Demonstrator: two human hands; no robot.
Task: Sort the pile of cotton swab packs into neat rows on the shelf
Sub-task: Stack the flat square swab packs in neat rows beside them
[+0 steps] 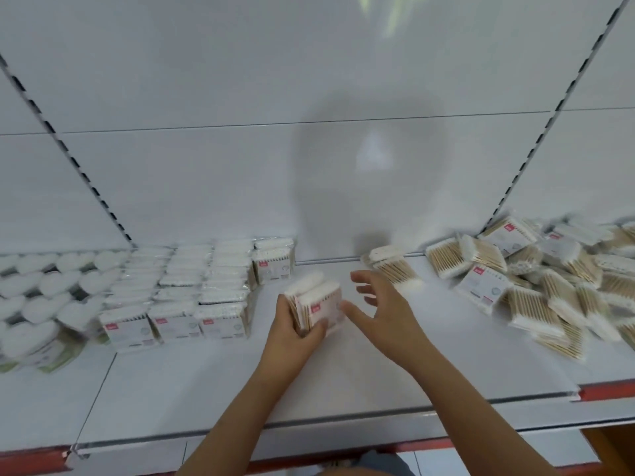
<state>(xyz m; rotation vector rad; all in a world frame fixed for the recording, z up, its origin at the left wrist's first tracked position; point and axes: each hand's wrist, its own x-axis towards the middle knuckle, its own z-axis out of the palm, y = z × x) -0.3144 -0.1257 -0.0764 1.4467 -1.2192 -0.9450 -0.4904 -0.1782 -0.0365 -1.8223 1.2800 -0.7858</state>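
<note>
a small bunch of cotton swab packs (pixel 318 304) stands upright on the white shelf (pixel 343 379), near its middle, clasped from the left side by the left hand (pixel 295 329), whose thumb curls over the front of the nearest pack. the right hand (pixel 379 304) hovers just beside the bunch on its right, fingers spread and relaxed, holding nothing; whether its thumb touches the pack is hard to tell through the blur. to the left, neat rows of packs (pixel 192 290) run from the shelf front to the back panel (pixel 240 166), labels facing forward, with a shorter fourth row (pixel 274 259) at the back. to the right a loose pile of packs (pixel 536 280) lies jumbled, wooden sticks showing, and one stray pack (pixel 395 266) lies flat between the pile and the hands. at the far left sit heart-shaped white packs (pixel 37 297). a red strip (pixel 608 389) edges the shelf front.
</note>
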